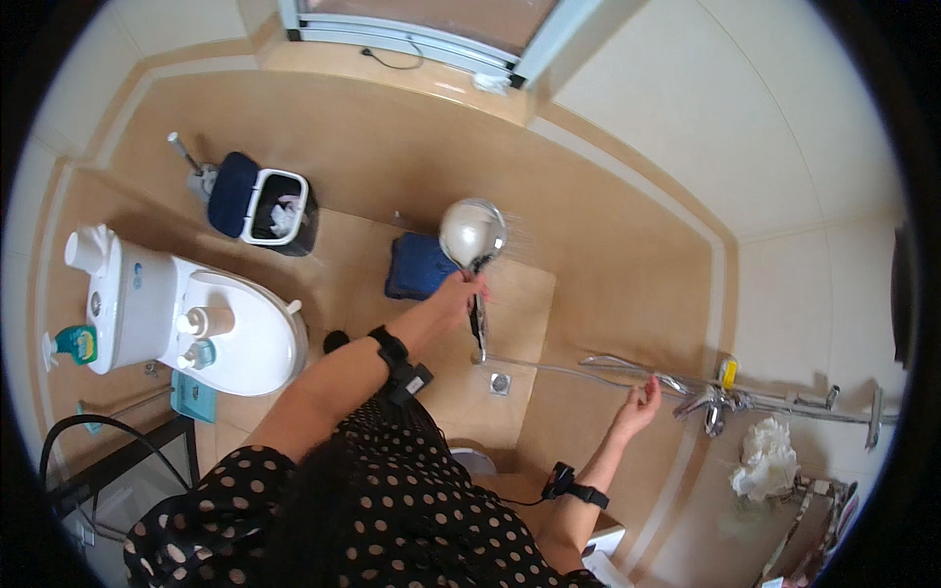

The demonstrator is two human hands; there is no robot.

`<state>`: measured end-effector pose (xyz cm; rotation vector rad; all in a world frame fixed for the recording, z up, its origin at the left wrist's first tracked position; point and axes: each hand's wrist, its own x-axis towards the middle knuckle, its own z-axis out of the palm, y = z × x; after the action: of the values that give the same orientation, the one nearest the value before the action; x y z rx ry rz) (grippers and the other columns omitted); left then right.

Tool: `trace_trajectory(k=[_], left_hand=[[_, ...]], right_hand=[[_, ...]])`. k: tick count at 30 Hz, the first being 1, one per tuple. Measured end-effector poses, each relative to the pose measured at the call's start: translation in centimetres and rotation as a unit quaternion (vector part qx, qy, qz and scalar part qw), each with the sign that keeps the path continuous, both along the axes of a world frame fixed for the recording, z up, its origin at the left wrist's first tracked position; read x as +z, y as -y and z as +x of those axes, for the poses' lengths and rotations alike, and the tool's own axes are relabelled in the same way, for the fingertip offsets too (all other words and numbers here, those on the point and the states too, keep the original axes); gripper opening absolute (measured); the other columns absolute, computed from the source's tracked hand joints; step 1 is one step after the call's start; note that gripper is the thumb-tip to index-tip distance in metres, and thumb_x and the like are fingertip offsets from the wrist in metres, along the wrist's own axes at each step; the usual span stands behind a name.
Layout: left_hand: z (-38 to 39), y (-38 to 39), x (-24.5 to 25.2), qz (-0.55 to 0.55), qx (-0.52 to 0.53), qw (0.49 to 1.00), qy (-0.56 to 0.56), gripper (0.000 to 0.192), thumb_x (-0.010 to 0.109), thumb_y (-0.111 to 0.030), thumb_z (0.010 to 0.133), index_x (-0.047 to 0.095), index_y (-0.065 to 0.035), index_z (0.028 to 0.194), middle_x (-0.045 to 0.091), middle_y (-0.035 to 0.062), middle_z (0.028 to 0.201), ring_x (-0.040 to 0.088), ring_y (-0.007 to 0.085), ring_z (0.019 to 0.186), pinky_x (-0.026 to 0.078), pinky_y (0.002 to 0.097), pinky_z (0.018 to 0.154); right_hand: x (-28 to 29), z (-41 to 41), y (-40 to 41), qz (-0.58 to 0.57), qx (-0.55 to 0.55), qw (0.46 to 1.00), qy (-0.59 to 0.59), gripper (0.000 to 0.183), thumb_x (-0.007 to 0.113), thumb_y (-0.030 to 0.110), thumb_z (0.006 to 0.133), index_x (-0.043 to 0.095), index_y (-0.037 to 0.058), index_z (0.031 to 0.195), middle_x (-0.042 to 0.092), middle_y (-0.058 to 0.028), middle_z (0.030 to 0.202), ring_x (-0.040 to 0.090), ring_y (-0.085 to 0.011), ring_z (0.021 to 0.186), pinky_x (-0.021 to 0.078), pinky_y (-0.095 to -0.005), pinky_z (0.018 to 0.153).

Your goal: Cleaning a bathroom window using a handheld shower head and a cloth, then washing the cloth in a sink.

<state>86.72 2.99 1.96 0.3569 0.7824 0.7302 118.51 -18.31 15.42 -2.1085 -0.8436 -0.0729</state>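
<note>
My left hand (464,290) grips the black-and-chrome handle of a hand shower head (470,229), held out in front of me. Its pale round face is turned up, and thin streaks of water spray off to the right. A flexible shower hose (562,370) runs from the handle's lower end towards the chrome mixer tap (711,404) on the right wall. Close to that tap and hose is my right hand (638,411), fingers loosely apart and holding nothing; whether a fingertip touches the hose is unclear. Below the shower head a blue stool-like object (417,268) is on the floor.
A toilet (242,338) with pump bottles (209,322) on its lid stands left. Behind it are an open-lidded trash bin (283,209) and a toilet brush (195,169). A floor drain (501,384) lies ahead. A white bath puff (764,459) hangs right, by a wall rack (801,514).
</note>
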Motion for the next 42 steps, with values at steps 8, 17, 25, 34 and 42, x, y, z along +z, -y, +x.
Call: trace_trajectory(k=[8,17,25,34,42], left_hand=[[0.7,0.7,1.5,-0.031,0.040,0.997,0.055,0.012,0.056,-0.012,0.088,0.048,-0.0041,0.091,0.056,0.0069,0.075,0.055,0.0162,0.067,0.043,0.0270,0.057],[1.2,2.5,1.5,-0.029,0.052,0.998,0.023,0.011,0.061,-0.014,0.083,0.052,-0.0083,0.084,0.054,0.0030,0.069,0.047,0.0123,0.058,0.035,0.0255,0.050],[0.7,1.4,2.1,0.005,-0.001,1.000,0.015,0.017,0.058,-0.022,0.089,0.047,-0.0092,0.087,0.057,0.0043,0.069,0.046,0.0105,0.055,0.032,0.0253,0.046],[2.0,1.6,3.8,-0.003,0.009,1.000,0.029,0.014,0.057,-0.014,0.088,0.045,-0.0073,0.087,0.057,0.0076,0.073,0.052,0.0121,0.060,0.039,0.0250,0.049],[2.7,1.6,7.2,0.004,-0.037,0.999,-0.020,0.028,0.056,-0.018,0.089,0.045,-0.0008,0.109,0.057,0.0113,0.101,0.055,0.0177,0.089,0.045,0.0316,0.077]], right_hand=[[-2.2,12.3,4.7,-0.172,0.011,0.985,0.028,0.043,0.061,-0.003,0.077,0.052,-0.0003,0.119,0.053,-0.0150,0.121,0.052,-0.0249,0.112,0.0446,-0.0333,0.088],[-3.6,19.3,5.7,-0.053,-0.040,0.965,-0.255,0.043,0.047,0.040,0.090,0.054,0.0097,0.118,0.059,-0.0088,0.115,0.056,-0.0240,0.103,0.0398,-0.0402,0.083],[-2.8,20.6,5.1,-0.054,-0.122,0.959,-0.251,0.048,0.057,0.042,0.085,0.057,0.0070,0.117,0.063,-0.0082,0.112,0.056,-0.0213,0.107,0.0381,-0.0385,0.082],[-2.9,19.8,4.9,-0.056,-0.066,0.955,-0.283,0.031,0.063,0.025,0.082,0.061,0.0114,0.110,0.067,-0.0027,0.094,0.060,-0.0136,0.077,0.0385,-0.0234,0.057],[-1.4,-11.1,-10.6,-0.195,0.431,0.822,-0.318,0.048,0.059,-0.003,0.079,0.045,0.0016,0.125,0.056,-0.0087,0.113,0.056,-0.0164,0.100,0.0461,-0.0289,0.083]])
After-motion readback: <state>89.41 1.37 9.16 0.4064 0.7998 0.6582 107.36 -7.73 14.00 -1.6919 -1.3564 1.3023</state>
